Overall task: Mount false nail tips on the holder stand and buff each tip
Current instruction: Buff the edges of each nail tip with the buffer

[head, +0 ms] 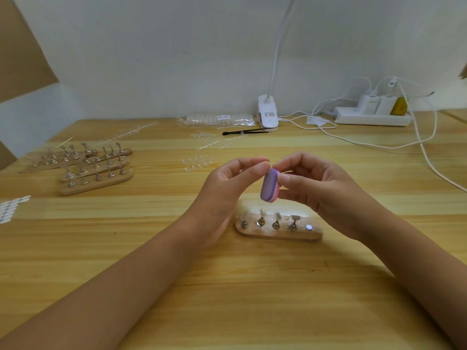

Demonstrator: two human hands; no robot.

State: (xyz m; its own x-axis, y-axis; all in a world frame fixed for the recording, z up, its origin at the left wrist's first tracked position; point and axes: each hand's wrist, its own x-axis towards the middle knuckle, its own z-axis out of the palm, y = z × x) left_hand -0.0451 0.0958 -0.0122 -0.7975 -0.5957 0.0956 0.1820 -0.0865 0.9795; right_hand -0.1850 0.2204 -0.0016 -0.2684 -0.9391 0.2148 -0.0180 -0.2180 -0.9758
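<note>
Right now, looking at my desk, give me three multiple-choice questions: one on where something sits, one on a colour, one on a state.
1. Where do the spare holder stands lie?
A. beside the power strip
B. at the far left of the table
C. under the right forearm

2. What colour is the broad face of the buffer block?
A. green
B. black
C. purple

3. On the near holder stand, the right-end spot is:
A. bare, with no peg
B. holding a peg
C. covered by a hand

Answers:
1 B, they are piled well to the left of the near holder stand.
2 C, the face turned to the camera is purple, with a pink edge.
3 A, four pegs stand in the row and only a pale disc shows at that end.
</note>
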